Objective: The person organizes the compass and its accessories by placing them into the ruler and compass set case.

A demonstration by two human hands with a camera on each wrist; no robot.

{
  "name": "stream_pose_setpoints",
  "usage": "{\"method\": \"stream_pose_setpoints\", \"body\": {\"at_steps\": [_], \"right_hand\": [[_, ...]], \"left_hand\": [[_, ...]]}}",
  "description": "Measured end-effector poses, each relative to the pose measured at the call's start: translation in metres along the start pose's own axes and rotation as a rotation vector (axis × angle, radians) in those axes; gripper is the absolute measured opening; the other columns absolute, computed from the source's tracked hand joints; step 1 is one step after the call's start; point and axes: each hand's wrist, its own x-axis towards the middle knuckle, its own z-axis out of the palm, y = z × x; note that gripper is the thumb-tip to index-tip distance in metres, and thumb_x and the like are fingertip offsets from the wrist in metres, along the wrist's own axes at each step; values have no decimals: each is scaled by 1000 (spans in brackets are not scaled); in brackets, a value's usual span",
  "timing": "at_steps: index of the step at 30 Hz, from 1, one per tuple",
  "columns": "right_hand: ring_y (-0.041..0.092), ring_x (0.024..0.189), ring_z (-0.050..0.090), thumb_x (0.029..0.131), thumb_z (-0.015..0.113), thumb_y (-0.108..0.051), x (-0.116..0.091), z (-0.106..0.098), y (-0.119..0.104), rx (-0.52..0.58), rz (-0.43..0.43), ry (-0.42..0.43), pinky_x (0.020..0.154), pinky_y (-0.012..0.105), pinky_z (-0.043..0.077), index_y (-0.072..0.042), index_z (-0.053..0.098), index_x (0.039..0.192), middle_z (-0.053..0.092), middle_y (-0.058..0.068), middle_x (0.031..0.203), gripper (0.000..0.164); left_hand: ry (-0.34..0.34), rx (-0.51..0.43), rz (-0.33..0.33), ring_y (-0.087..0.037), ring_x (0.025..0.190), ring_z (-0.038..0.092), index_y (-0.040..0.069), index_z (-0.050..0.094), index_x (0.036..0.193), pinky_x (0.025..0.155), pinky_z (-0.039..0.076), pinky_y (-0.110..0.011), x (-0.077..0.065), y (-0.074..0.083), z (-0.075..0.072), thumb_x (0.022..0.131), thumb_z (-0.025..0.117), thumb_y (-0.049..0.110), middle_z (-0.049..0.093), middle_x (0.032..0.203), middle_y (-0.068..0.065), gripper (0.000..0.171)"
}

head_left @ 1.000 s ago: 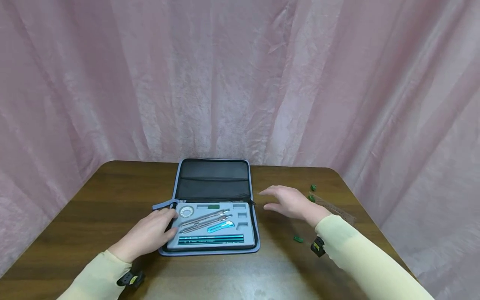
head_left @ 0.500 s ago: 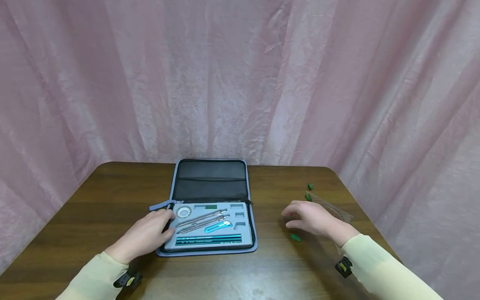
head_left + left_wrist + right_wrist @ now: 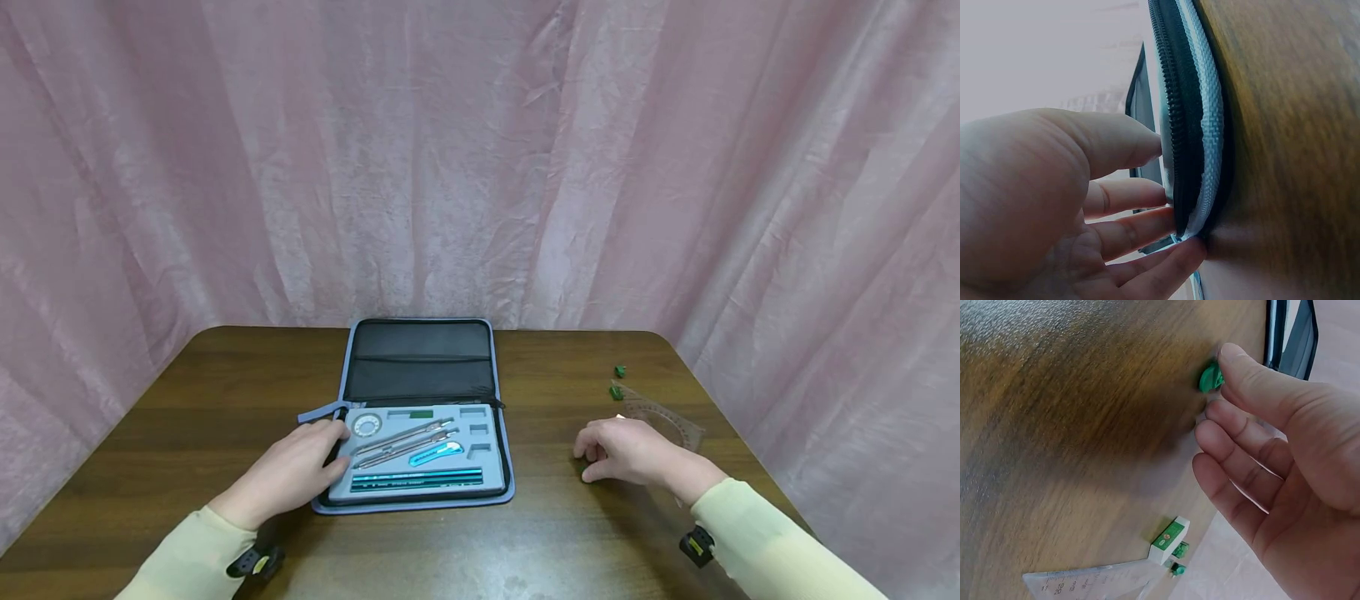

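An unzipped geometry set case (image 3: 504, 492) lies unfolded, its grey tray (image 3: 480, 492) facing up. In the tray are two compasses (image 3: 408, 444), a cyan utility knife (image 3: 437, 453), a pencil-like dark teal pair (image 3: 417, 479) and a white ring-shaped roll (image 3: 367, 425). My left hand (image 3: 296, 467) rests on the case's left edge, fingertips and thumb touching the rim. To the right, low over the table, my right hand (image 3: 630, 450) pinches a small green plastic piece (image 3: 1211, 377) between thumb and index finger; the head view hides that piece.
Right of the case lie a clear protractor (image 3: 671, 423), a green-and-white eraser (image 3: 1170, 540) and two small green pieces, one (image 3: 617, 392) nearer and one (image 3: 619, 371) farther. The brown table (image 3: 187, 433) ends at a pink curtain (image 3: 480, 167).
My right hand has moved right and down from beside the case to the small green piece and now pinches it. The left hand has stayed at the case's edge.
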Motion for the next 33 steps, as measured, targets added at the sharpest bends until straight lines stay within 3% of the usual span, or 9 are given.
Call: {"method": "stream_pose_setpoints", "body": {"at_steps": [13, 33], "right_hand": [[-4, 76, 56, 85, 97, -19, 2, 2, -3, 21, -11, -20, 69, 28, 50, -25, 71, 90, 62, -20, 82, 26], [-4, 76, 57, 96, 88, -17, 15, -5, -9, -3, -1, -37, 71, 29, 53, -21, 78, 98, 63, -20, 84, 12]], "left_hand": [[-2, -4, 2, -21, 97, 63, 4, 72, 122, 87, 58, -50, 1, 0, 0, 99, 83, 18, 72, 116, -9, 30], [-9, -7, -4, -20, 93, 60, 4, 72, 121, 83, 56, -47, 0, 0, -1, 99, 84, 18, 72, 113, -7, 29]]}}
